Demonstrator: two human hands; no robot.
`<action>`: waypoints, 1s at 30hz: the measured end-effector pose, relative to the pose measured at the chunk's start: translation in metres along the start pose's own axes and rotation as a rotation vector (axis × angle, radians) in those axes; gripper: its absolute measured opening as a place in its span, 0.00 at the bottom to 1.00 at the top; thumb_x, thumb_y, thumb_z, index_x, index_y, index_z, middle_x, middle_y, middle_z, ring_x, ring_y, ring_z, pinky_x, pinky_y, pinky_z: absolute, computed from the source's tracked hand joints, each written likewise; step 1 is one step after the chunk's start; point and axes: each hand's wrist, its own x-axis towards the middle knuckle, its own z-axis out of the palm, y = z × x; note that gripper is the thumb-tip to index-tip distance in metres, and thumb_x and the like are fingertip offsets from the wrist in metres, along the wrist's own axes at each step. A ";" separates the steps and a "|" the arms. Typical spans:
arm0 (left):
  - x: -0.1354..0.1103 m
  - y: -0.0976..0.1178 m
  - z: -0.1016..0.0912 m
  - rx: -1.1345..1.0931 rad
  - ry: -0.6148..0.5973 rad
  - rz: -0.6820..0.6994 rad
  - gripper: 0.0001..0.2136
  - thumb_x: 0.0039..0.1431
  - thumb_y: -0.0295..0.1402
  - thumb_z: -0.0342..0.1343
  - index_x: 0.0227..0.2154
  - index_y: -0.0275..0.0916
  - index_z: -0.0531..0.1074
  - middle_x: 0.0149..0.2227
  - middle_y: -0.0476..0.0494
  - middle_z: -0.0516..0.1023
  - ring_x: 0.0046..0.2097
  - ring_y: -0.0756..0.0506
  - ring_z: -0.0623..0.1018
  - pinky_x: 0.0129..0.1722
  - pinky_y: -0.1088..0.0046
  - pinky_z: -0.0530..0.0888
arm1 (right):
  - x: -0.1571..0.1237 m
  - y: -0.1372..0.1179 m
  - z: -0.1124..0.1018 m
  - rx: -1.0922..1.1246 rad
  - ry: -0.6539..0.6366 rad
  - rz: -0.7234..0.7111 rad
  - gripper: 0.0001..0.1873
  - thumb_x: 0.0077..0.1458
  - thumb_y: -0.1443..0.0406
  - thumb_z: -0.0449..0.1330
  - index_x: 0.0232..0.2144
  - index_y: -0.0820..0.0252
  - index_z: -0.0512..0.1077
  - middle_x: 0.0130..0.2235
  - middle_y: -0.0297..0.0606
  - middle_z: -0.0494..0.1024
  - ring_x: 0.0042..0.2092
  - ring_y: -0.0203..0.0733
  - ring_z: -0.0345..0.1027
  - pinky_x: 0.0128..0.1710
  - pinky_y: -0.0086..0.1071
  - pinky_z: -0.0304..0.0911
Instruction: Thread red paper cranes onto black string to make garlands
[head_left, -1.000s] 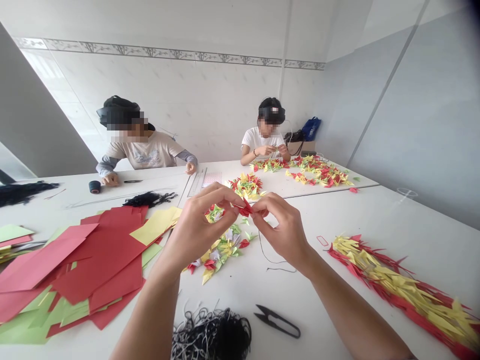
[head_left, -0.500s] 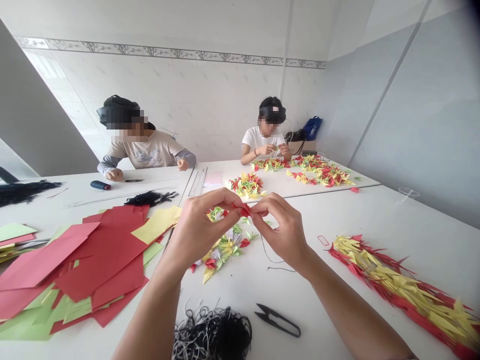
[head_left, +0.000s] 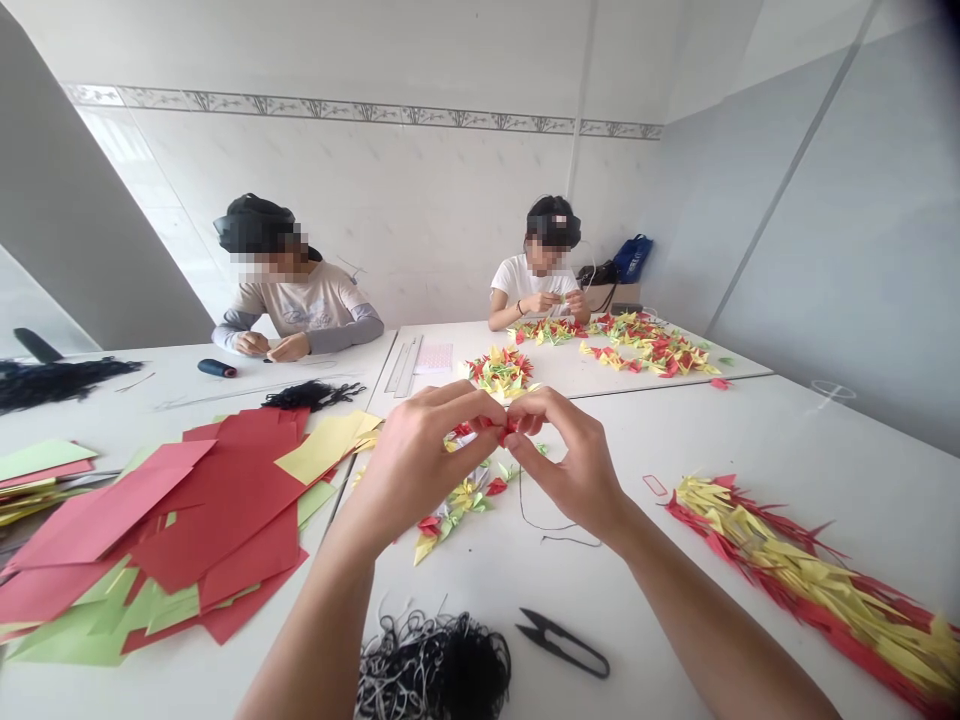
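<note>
Red folded paper (head_left: 501,425) sits pinched in the air between the two hands, above a white desk (head_left: 757,440). The fingers hide most of it, so I cannot tell which way its long side runs. The left hand (head_left: 424,465) is on one side and the right hand (head_left: 571,465) is on the other. Both are about as near to it, and their fingertips almost meet there. Both grips are narrow and hold the paper.

Just below the hands lies a heap of small folded paper shapes (head_left: 457,505) in red, yellow and green, with a thin black thread (head_left: 551,527) near the right hand. Further right is a long row of yellow and red folded paper (head_left: 802,585). Near the front are black snips (head_left: 562,643) and a tangle of black and white string (head_left: 435,665). To the left lie big sheets of red paper (head_left: 217,520), yellow paper (head_left: 322,447) and green paper (head_left: 97,628). Across the desk, two other people (head_left: 300,300) (head_left: 538,285) sit working with their own hands.
</note>
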 end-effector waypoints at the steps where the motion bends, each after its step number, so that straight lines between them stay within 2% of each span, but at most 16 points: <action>1: 0.000 0.000 0.000 -0.010 0.003 -0.001 0.04 0.64 0.29 0.56 0.34 0.42 0.75 0.34 0.50 0.75 0.34 0.51 0.74 0.33 0.73 0.69 | 0.000 0.000 0.000 0.004 0.007 0.009 0.03 0.62 0.68 0.58 0.39 0.55 0.70 0.38 0.35 0.74 0.38 0.39 0.66 0.39 0.35 0.66; 4: 0.000 0.000 0.001 -0.019 0.040 0.012 0.04 0.63 0.28 0.57 0.34 0.41 0.76 0.35 0.49 0.73 0.33 0.51 0.73 0.33 0.74 0.69 | 0.000 -0.002 0.000 0.013 0.029 0.042 0.04 0.61 0.70 0.56 0.35 0.56 0.69 0.35 0.34 0.72 0.37 0.39 0.65 0.38 0.35 0.65; 7: 0.000 0.000 0.002 0.005 0.081 0.054 0.04 0.62 0.27 0.59 0.33 0.41 0.77 0.34 0.48 0.70 0.33 0.51 0.72 0.32 0.73 0.69 | 0.000 -0.004 0.001 0.080 0.026 0.102 0.06 0.60 0.72 0.55 0.36 0.56 0.69 0.34 0.33 0.72 0.35 0.37 0.66 0.38 0.33 0.65; 14: 0.002 -0.006 0.004 0.162 0.228 0.349 0.06 0.61 0.23 0.59 0.36 0.41 0.75 0.38 0.45 0.75 0.38 0.47 0.73 0.38 0.69 0.70 | 0.001 -0.003 0.000 0.380 0.051 0.287 0.03 0.61 0.67 0.60 0.34 0.56 0.73 0.34 0.32 0.74 0.36 0.36 0.70 0.39 0.31 0.68; 19: 0.002 -0.009 0.003 0.253 0.324 0.426 0.08 0.59 0.22 0.61 0.38 0.42 0.74 0.39 0.45 0.76 0.36 0.47 0.72 0.36 0.69 0.70 | 0.003 -0.001 -0.002 0.551 0.076 0.370 0.04 0.59 0.64 0.65 0.33 0.57 0.75 0.31 0.32 0.75 0.33 0.35 0.71 0.37 0.30 0.69; 24: 0.003 -0.008 0.004 0.273 0.396 0.424 0.08 0.58 0.21 0.62 0.37 0.41 0.75 0.37 0.44 0.73 0.36 0.47 0.72 0.36 0.69 0.69 | 0.003 -0.002 -0.002 0.548 0.101 0.373 0.04 0.59 0.63 0.65 0.34 0.56 0.75 0.31 0.32 0.76 0.33 0.35 0.71 0.37 0.30 0.68; 30: 0.002 -0.008 0.005 0.300 0.357 0.441 0.08 0.58 0.21 0.61 0.38 0.41 0.74 0.36 0.46 0.77 0.35 0.47 0.72 0.34 0.69 0.69 | 0.002 -0.005 -0.001 0.420 0.117 0.339 0.04 0.62 0.62 0.62 0.35 0.55 0.75 0.34 0.33 0.76 0.37 0.37 0.71 0.40 0.32 0.68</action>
